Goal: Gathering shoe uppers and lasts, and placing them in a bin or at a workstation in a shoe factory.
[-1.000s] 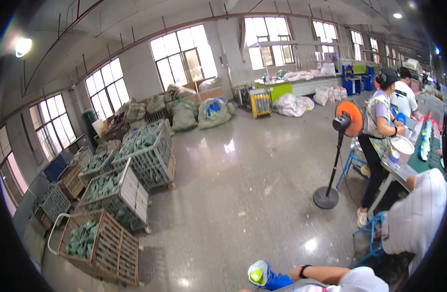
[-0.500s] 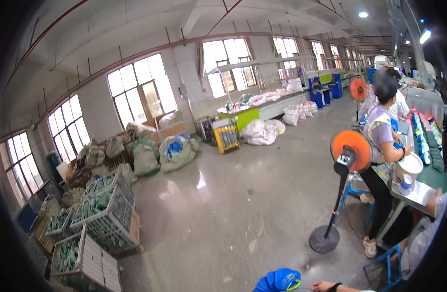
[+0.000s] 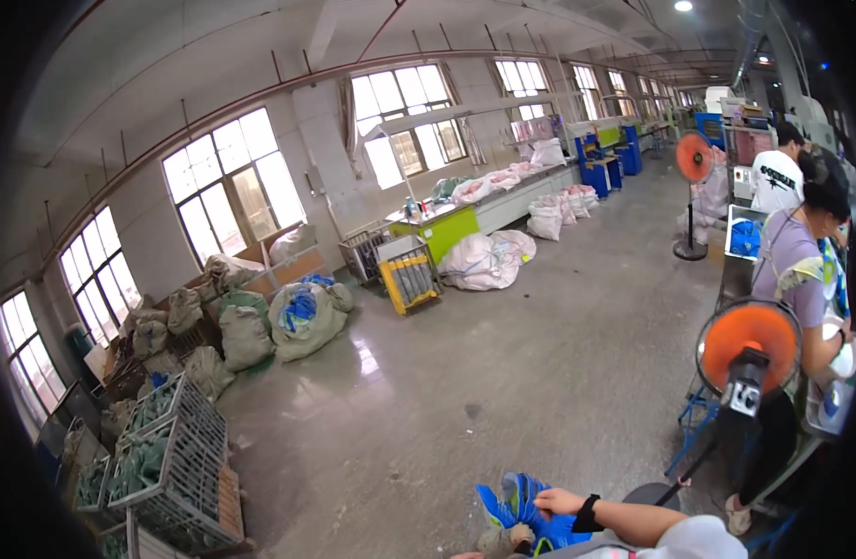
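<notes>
A bundle of blue pieces with lime-green parts (image 3: 514,498) is held low in front of me, at the bottom edge of the view. The pieces look soft, with pointed ends sticking up, and their exact kind is unclear. Across the top of the bundle lies my right hand (image 3: 560,503), a black band on its wrist, its fingers curled against the blue material. Close to the bundle's lower left, a small skin-coloured part of my left hand (image 3: 520,534) shows; its fingers are mostly hidden.
A standing fan with an orange centre (image 3: 749,349) is close on the right, beside a person in a lilac top (image 3: 784,250) at a bench. Grey crates of green items (image 3: 181,447) stand left. Stuffed sacks (image 3: 307,321) and a yellow-framed rack (image 3: 410,277) line the window side.
My view has swung right and come nearer the fan. The bundle has risen further into view, and my right hand, apart from it before, now lies over it.
</notes>
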A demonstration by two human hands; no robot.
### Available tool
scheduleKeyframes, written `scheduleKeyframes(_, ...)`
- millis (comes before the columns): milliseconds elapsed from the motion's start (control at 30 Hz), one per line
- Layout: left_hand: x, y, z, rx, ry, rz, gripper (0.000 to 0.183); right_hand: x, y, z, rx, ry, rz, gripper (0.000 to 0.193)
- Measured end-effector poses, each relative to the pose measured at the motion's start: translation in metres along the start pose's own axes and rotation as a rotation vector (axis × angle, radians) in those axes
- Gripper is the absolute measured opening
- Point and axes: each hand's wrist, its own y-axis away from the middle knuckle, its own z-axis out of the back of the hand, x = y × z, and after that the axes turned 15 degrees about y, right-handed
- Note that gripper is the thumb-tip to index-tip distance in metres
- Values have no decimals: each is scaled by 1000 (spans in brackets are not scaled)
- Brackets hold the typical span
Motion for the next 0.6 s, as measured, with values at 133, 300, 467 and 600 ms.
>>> scheduleKeyframes(133,-27,-165,45,10,-219,-154,30,-58,-42,78,-33,625,-261,34)
scheduleKeyframes(300,-89,-356,71,225,-310,-281,26,-178,-67,173,-265,544,-601,33)
scheduleKeyframes(467,-190,-497,62,653,-298,18,24,-251,-92,226,-308,713,-871,33)
scheduleKeyframes(600,-240,-599,17,635,-411,-51,26,-303,-132,292,-237,673,-861,32)
